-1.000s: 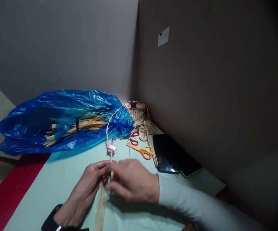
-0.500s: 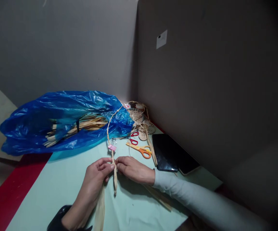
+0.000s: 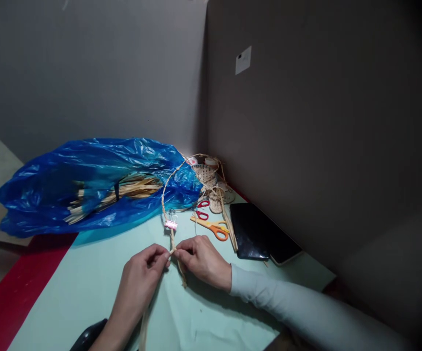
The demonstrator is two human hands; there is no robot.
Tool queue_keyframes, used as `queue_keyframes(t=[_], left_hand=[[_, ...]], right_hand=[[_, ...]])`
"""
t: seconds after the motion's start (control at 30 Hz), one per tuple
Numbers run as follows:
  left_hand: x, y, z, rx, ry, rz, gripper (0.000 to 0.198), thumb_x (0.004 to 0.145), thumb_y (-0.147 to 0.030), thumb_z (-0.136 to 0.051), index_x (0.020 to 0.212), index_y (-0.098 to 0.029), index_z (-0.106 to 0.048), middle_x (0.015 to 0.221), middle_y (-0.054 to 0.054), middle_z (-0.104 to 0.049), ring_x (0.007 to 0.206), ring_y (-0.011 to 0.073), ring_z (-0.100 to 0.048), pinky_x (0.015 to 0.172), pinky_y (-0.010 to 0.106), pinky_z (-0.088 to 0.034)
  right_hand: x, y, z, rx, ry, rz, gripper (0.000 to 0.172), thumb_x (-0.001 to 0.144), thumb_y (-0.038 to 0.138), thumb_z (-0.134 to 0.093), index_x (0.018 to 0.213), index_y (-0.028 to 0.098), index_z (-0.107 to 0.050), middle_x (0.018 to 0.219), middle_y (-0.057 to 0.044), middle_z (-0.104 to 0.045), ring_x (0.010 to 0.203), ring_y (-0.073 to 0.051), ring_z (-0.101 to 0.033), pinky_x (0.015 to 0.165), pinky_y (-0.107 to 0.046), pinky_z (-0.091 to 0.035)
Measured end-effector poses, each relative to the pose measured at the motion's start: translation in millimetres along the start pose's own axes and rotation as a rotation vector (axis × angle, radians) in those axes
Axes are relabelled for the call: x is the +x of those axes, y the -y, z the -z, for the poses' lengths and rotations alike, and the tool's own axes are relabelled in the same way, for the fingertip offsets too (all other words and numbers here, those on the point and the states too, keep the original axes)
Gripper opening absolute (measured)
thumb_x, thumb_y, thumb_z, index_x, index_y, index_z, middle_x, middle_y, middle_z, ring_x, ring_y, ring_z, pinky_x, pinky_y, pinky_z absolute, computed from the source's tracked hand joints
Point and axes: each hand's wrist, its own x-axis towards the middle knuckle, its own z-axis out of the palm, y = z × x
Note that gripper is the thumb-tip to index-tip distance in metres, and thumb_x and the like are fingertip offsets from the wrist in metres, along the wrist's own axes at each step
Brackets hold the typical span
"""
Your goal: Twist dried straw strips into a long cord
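From my post I have the left hand [image 3: 140,275] and right hand [image 3: 205,261] meeting over the near middle of the pale green tabletop [image 3: 86,282], thumb and fingers of each pinched narrow on strands of a pale fibre cord [image 3: 172,239], which runs from between them toward the far side. A pink clip [image 3: 171,225] sits on the cord just beyond the fingertips. Farther off I note a blue plastic bag [image 3: 86,161] at far left, a fibre bundle [image 3: 138,186] showing in it, orange scissors [image 3: 212,227] right of the clip, and a black flat device [image 3: 247,231] farther right.
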Motion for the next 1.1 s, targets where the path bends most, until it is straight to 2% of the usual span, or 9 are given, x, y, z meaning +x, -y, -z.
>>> queue_keyframes(t=[0.1, 0.33, 0.47, 0.6, 0.73, 0.83, 0.93, 1.03, 1.1], left_hand=[[-9, -5, -7.0, 0.154, -0.152, -0.081, 0.019, 0.080, -0.039, -0.058, 0.072, -0.023, -0.063, 0.064, 0.001, -0.066, 0.061, 0.0211, -0.059, 0.062, 0.029, -0.039], [-24, -2, -25.1, 0.621, -0.395, -0.635, 0.019, 0.088, -0.019, -0.050, 0.083, -0.018, -0.068, 0.068, 0.006, -0.064, 0.068, 0.0224, -0.058, 0.065, 0.031, -0.036], [-28, -3, -27.7, 0.764, -0.390, -0.689, 0.023, 0.087, -0.016, -0.050, 0.096, -0.017, -0.072, 0.068, 0.007, -0.066, 0.066, 0.0234, -0.058, 0.064, 0.033, -0.034], [-30, -7, -30.8, 0.773, -0.395, -0.694, 0.024, 0.087, -0.017, -0.051, 0.090, -0.014, -0.074, 0.068, 0.010, -0.068, 0.064, 0.0245, -0.059, 0.062, 0.034, -0.033], [-26, -9, -16.4, 0.505, -0.310, -0.614, 0.019, 0.085, -0.025, -0.057, 0.077, -0.020, -0.073, 0.064, 0.006, -0.066, 0.061, 0.0210, -0.058, 0.063, 0.031, -0.035], [-13, -10, 2.3, 0.176, -0.328, -0.354, 0.020, 0.085, -0.033, -0.058, 0.071, -0.023, -0.068, 0.074, 0.004, -0.067, 0.069, 0.0200, -0.059, 0.069, 0.030, -0.039], [2, -9, 8.7, -0.201, -0.026, -0.049, 0.018, 0.077, -0.038, -0.069, 0.085, -0.022, -0.069, 0.091, 0.006, -0.069, 0.086, 0.0226, -0.060, 0.079, 0.030, -0.041], [12, -7, -0.1, -0.536, 0.353, 0.114, 0.024, 0.076, -0.041, -0.070, 0.081, -0.018, -0.064, 0.078, 0.004, -0.063, 0.067, 0.0141, -0.054, 0.062, 0.024, -0.040], [14, -5, -7.4, -0.630, 0.410, 0.152, 0.027, 0.076, -0.042, -0.071, 0.080, -0.017, -0.061, 0.068, -0.001, -0.056, 0.052, 0.0065, -0.039, 0.049, 0.019, -0.027]], right_hand=[[1, -3, -4, 0.183, 0.018, -0.016, 0.031, 0.087, 0.022, -0.050, 0.060, 0.014, -0.061, 0.053, 0.002, -0.055, 0.052, -0.009, -0.045, 0.056, -0.021, -0.033], [2, -6, -8, 0.613, 0.053, -0.141, 0.024, 0.086, 0.026, -0.055, 0.072, 0.012, -0.069, 0.050, 0.003, -0.051, 0.046, -0.007, -0.041, 0.048, -0.019, -0.029], [1, 3, -2, 0.860, 0.118, -0.309, 0.020, 0.082, 0.025, -0.059, 0.082, 0.009, -0.072, 0.049, 0.002, -0.051, 0.042, -0.005, -0.038, 0.041, -0.019, -0.018], [1, 5, 0, 0.972, 0.125, -0.403, 0.020, 0.079, 0.023, -0.062, 0.087, 0.008, -0.072, 0.053, 0.002, -0.053, 0.043, -0.004, -0.038, 0.040, -0.019, -0.013], [2, 2, -1, 0.983, 0.107, -0.405, 0.015, 0.075, 0.019, -0.062, 0.079, 0.008, -0.071, 0.051, 0.004, -0.048, 0.042, -0.003, -0.030, 0.040, -0.020, -0.012], [3, 1, -2, 0.969, 0.105, -0.371, 0.012, 0.075, 0.018, -0.061, 0.069, 0.010, -0.067, 0.056, 0.003, -0.053, 0.042, -0.003, -0.028, 0.040, -0.021, -0.014], [3, 0, -3, 0.929, 0.144, -0.330, 0.013, 0.077, 0.018, -0.059, 0.066, 0.011, -0.062, 0.059, 0.002, -0.054, 0.044, -0.004, -0.035, 0.042, -0.020, -0.019], [2, -3, -5, 0.891, 0.187, -0.238, 0.021, 0.082, 0.022, -0.055, 0.064, 0.013, -0.054, 0.058, 0.002, -0.052, 0.046, -0.005, -0.040, 0.043, -0.020, -0.022], [1, -6, -6, 0.804, 0.170, -0.193, 0.020, 0.086, 0.023, -0.052, 0.067, 0.014, -0.053, 0.060, 0.002, -0.052, 0.046, -0.005, -0.037, 0.044, -0.020, -0.023]])
